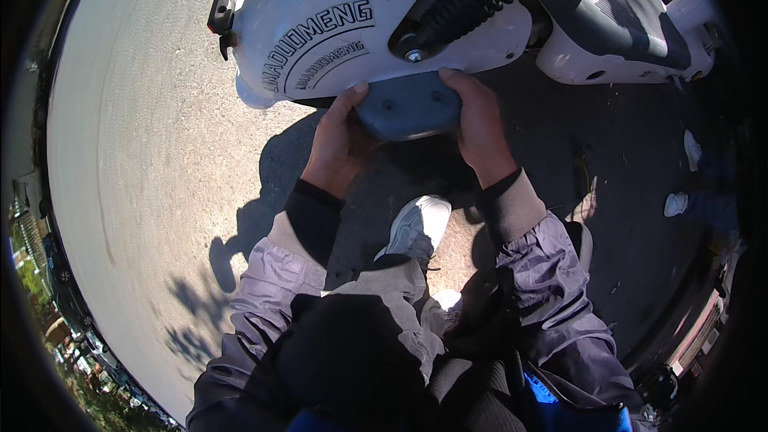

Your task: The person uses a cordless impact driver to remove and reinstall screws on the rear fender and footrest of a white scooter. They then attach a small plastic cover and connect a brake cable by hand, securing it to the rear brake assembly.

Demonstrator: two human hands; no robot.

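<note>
White scooter (320, 0) largest, ahead. Dark grey pad (412, 112) beside body's lower edge; contact unclear. Left hand (338, 134) and right hand (482, 124) clasp opposite ends: best with even pressure, thumbs clear of two round spots (389, 106).

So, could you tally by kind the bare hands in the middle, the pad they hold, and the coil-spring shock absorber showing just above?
Hands: 2 (left hand, right hand)
Dark grey pad: 1
Black shock absorber: 1
Total: 4
</note>
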